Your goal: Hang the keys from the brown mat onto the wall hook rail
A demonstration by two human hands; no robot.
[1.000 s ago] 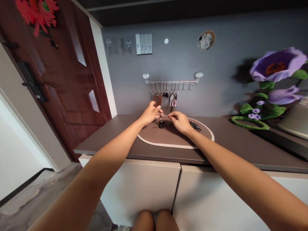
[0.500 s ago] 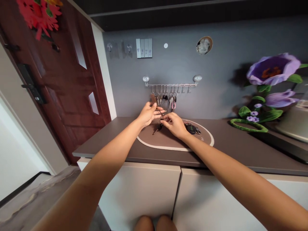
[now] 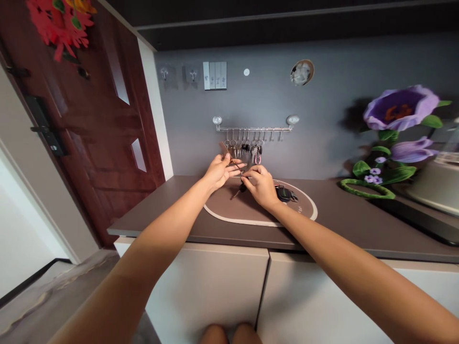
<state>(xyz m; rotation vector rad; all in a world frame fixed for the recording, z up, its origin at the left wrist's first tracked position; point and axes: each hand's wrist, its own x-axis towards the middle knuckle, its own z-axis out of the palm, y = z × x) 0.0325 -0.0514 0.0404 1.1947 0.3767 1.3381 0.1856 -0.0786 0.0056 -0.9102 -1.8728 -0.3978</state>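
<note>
Over the brown oval mat (image 3: 229, 210), my left hand (image 3: 218, 172) pinches a keychain with a flat brown tag (image 3: 225, 149) between thumb and forefinger, its other fingers stretched out. My right hand (image 3: 261, 184) has its fingertips closed on the lower end of the same keychain. A black-headed key (image 3: 236, 192) dangles below the right fingertips, partly hidden by them. Behind the hands, several key bunches (image 3: 246, 149) hang from a clear hook rail (image 3: 254, 129) on the wall. A black key fob bunch (image 3: 285, 192) lies on the mat, right of my right hand.
At the right of the counter (image 3: 340, 224) stand purple plush flowers (image 3: 401, 112) with a green ring base, beside a beige domed object (image 3: 435, 186). A dark red door (image 3: 118, 186) is at the left. A dark shelf (image 3: 287, 24) overhangs the counter, with white cabinet doors (image 3: 215, 282) below.
My right hand has shifted slightly right, drawing the keychain straighter between the hands. The brown tag tilts further left, and the dangling key has swung right. The camera view has shifted slightly.
</note>
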